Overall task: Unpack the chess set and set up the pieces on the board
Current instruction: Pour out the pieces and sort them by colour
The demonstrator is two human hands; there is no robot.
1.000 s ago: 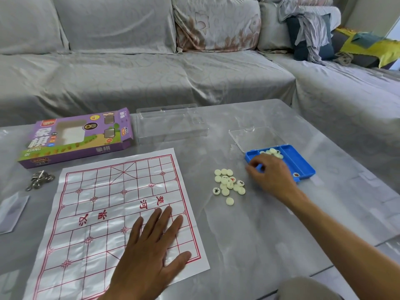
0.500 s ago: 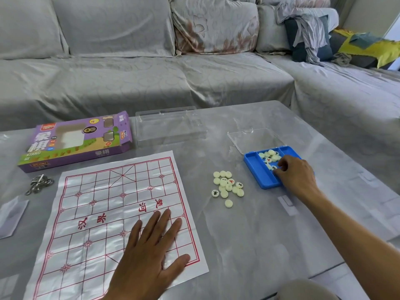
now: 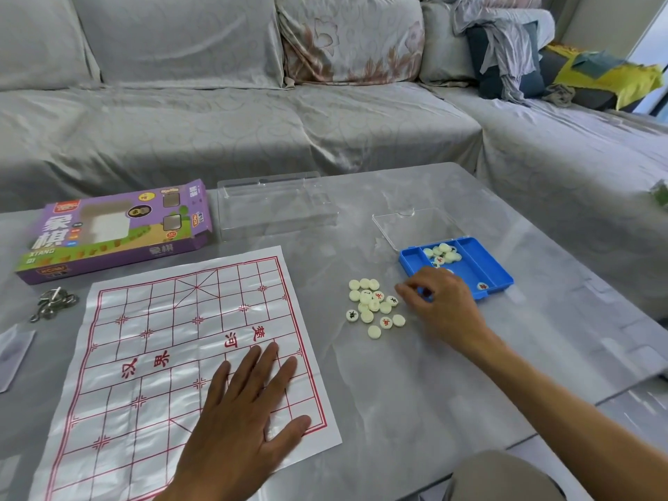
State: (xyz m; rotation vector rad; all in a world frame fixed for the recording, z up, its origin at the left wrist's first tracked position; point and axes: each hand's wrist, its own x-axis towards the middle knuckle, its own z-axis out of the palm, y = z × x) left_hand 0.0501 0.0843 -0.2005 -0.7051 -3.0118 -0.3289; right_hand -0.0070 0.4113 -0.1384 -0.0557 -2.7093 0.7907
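Roughly midway through unpacking. White plastic sheet board with red grid (image 3: 188, 356) lies flat on the grey table (image 3: 415, 392), no pieces on it yet. Left hand (image 3: 242, 421) presses it down, fingers straight and slightly spread. Loose heap of cream round pieces (image 3: 374, 307) sits beside the board; more remain in the blue plastic tray (image 3: 480, 269). Right hand (image 3: 441, 301), fingers curled at the tray's near edge; whether pinching a piece, cannot tell. Placement all left.
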